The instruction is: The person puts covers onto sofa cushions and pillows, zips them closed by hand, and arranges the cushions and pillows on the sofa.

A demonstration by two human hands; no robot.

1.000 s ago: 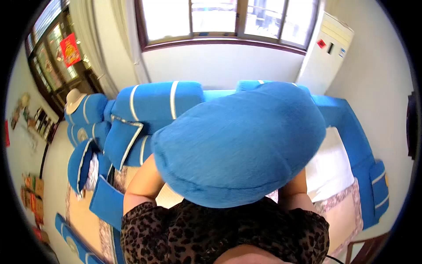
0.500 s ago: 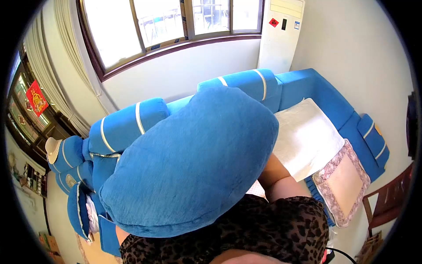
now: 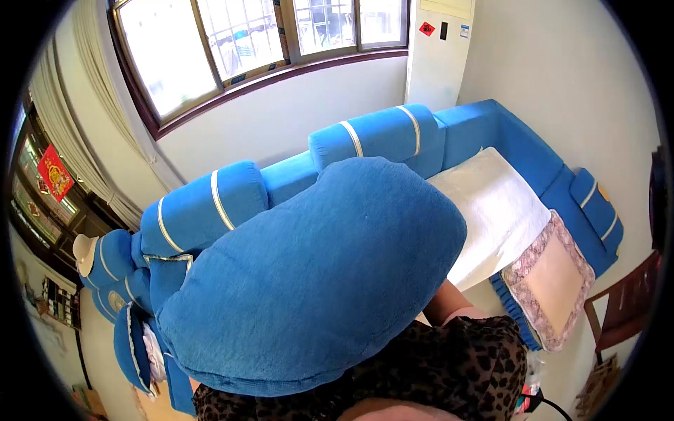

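Running beyond the person, a blue sofa (image 3: 288, 179) is filling much of the view. A large blue cushion (image 3: 316, 274) is hanging tilted between the sofa and the person's patterned top (image 3: 456, 365), its bulk covering part of the sofa's seat from view; a foot or the cushion itself could be bumping something unseen there. A white cover (image 3: 491, 210) is lying on the sofa's right-hand section, and the cushion's right end is overlapping it in this view, so a low swing could be dragging it into creases. A floral-bordered mat (image 3: 551, 274) is resting towards the front of the sofa's right section, and a stumble could be knocking it askew. The right forearm (image 3: 446, 305) is showing beside the cushion's lower edge, pointing at the sofa, while both hands are lying hidden, so I cannot tell how far they are opening or what they are gripping. Judging by the arm, they are probably supporting the cushion from its sofa side; a shallow hold on such soft-looking padding could be letting it sag or roll towards the sofa.
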